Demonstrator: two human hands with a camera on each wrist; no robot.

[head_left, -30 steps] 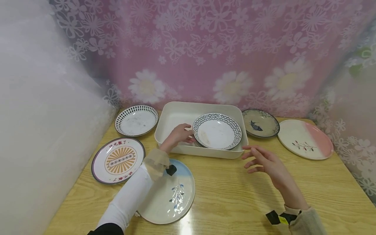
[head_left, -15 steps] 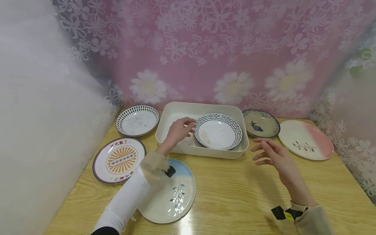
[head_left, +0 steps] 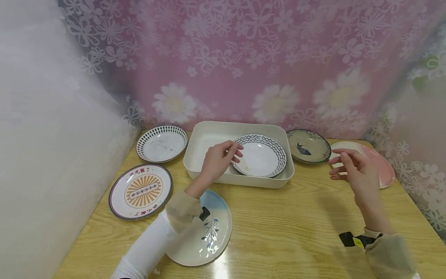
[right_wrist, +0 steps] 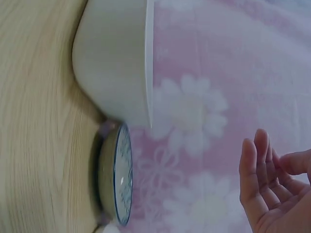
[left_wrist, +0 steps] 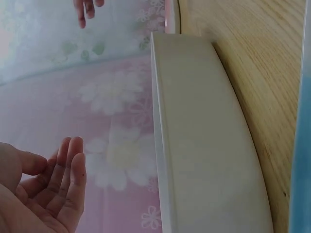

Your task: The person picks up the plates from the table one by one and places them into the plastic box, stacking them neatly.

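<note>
The fingers of the left hand [head_left: 217, 159] were loosely bent, half-open and raised over the bin [head_left: 259, 181], where the zigzag-rimmed bowl [head_left: 263, 159] was seated at the right end. The right hand [head_left: 363, 174] was held likewise in the air, before the pink-and-cream plate [head_left: 383, 167]. Beside the bin, the fish-patterned dish [head_left: 315, 145] and the diamond-rimmed dish [head_left: 161, 144] were set. On the sunburst plate [head_left: 143, 191], red Chinese characters were printed, of which 吃 and 了 could be read. Nearest the viewer, the blue-edged plate [head_left: 195, 248] was partly covered by the left sleeve.
</note>
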